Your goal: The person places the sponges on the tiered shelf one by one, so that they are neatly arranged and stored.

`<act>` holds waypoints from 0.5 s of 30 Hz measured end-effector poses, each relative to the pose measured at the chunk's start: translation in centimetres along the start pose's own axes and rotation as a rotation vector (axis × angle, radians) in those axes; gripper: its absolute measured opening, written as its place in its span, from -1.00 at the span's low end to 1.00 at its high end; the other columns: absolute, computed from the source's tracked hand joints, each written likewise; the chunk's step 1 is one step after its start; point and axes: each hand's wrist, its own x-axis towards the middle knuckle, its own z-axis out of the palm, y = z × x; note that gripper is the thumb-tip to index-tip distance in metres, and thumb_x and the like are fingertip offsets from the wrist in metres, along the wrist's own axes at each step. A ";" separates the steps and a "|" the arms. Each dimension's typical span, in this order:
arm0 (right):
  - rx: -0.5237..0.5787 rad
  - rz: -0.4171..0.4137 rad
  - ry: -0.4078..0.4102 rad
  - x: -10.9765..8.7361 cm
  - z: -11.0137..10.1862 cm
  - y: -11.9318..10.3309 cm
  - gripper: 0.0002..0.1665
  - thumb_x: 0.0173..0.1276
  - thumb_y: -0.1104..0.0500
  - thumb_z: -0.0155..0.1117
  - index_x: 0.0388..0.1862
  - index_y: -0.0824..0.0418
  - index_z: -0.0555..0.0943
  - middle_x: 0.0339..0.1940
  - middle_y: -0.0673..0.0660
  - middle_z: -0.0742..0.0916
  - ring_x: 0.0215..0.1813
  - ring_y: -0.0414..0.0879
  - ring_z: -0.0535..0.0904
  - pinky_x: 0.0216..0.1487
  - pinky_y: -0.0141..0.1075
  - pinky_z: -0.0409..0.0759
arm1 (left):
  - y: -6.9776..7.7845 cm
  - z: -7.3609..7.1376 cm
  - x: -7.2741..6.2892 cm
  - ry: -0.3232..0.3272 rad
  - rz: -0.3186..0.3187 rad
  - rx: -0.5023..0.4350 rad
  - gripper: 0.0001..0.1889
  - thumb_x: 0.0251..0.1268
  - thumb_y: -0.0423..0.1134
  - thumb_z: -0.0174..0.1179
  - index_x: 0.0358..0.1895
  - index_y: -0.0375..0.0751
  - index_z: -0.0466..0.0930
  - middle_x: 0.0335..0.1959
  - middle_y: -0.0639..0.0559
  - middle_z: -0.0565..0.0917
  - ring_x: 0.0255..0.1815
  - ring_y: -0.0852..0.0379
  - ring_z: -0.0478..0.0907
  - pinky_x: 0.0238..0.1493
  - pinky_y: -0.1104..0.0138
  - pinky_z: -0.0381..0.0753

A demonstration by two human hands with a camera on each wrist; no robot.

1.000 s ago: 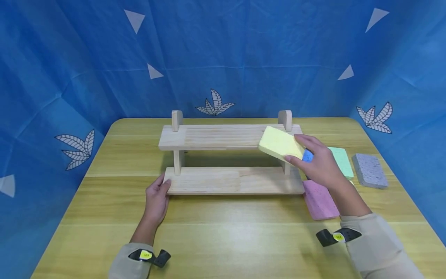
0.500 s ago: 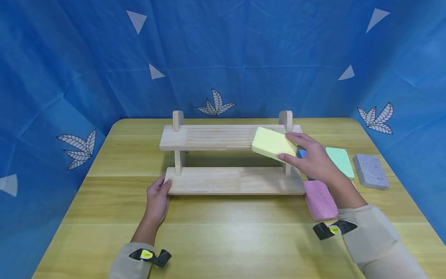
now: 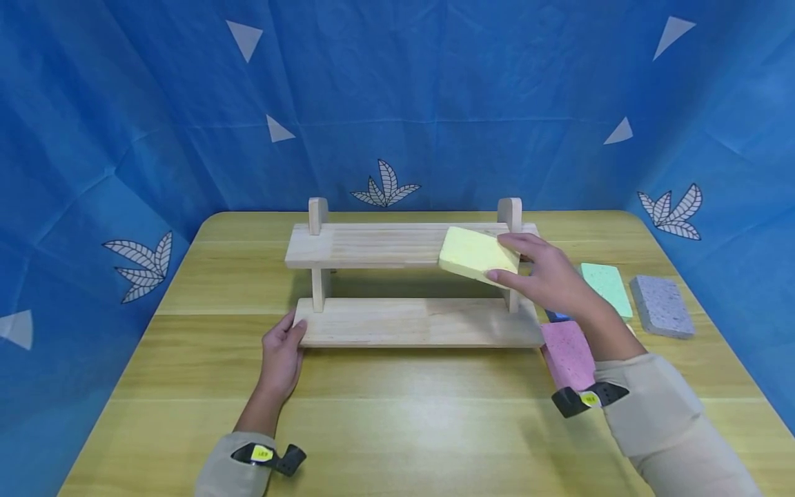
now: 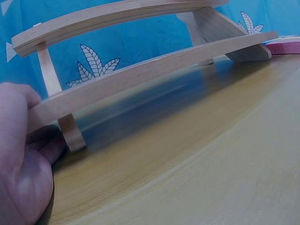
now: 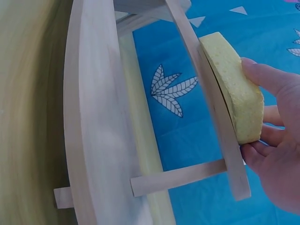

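One yellow sponge (image 3: 473, 254), pinched in the right hand (image 3: 546, 273), tilts over the upper shelf (image 3: 373, 245), contact unclear, left hand (image 3: 281, 353) gripping the lower shelf (image 3: 385, 322); apparently mid-placing, next move calls for levelling, then release.

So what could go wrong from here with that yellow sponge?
The right hand holds the yellow sponge by one end, and in the head view it overlaps the top shelf's front edge; released there, it might tip off.
The left hand grips only the left end of the lower shelf, so a knock could perhaps swing the right end.
The right sleeve looks close to the pink sponge and might brush it.
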 end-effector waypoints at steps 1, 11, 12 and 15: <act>0.003 -0.001 -0.004 0.1 0.1 0.0 -0.16 0.21 -0.13 0.32 0.38 0.22 0.33 0.39 0.24 0.38 0.39 0.18 0.26 0.31 0.16 0.35 | 0.0 0.0 0.0 0.000 0.000 -0.002 -0.48 0.43 -0.47 -0.17 0.39 -0.55 0.00 0.46 -0.28 0.07 0.48 0.01 0.00 0.46 0.30 0.13; 0.025 -0.025 -0.045 1.6 0.5 -1.0 -0.16 0.19 -0.14 0.34 0.36 0.21 0.36 0.40 0.21 0.37 0.43 0.15 0.19 0.35 0.14 0.30 | 0.0 0.1 0.1 0.007 0.009 0.002 -0.48 0.42 -0.47 -0.16 0.39 -0.56 0.01 0.46 -0.31 0.06 0.48 -0.01 0.00 0.46 0.29 0.14; 0.023 -0.033 -0.047 1.7 0.6 -1.1 -0.16 0.19 -0.13 0.34 0.36 0.22 0.36 0.39 0.22 0.38 0.43 0.15 0.20 0.36 0.14 0.29 | 0.0 0.0 0.1 0.007 0.010 -0.001 -0.48 0.42 -0.48 -0.16 0.39 -0.56 0.01 0.46 -0.31 0.07 0.48 -0.01 0.00 0.46 0.30 0.14; 0.026 -0.055 -0.058 2.2 0.9 -1.5 -0.16 0.20 -0.14 0.33 0.36 0.23 0.35 0.38 0.23 0.39 0.42 0.15 0.22 0.37 0.13 0.28 | -0.1 0.0 0.0 0.009 0.012 -0.006 -0.48 0.41 -0.48 -0.16 0.39 -0.54 0.01 0.46 -0.29 0.08 0.48 0.02 0.01 0.45 0.31 0.14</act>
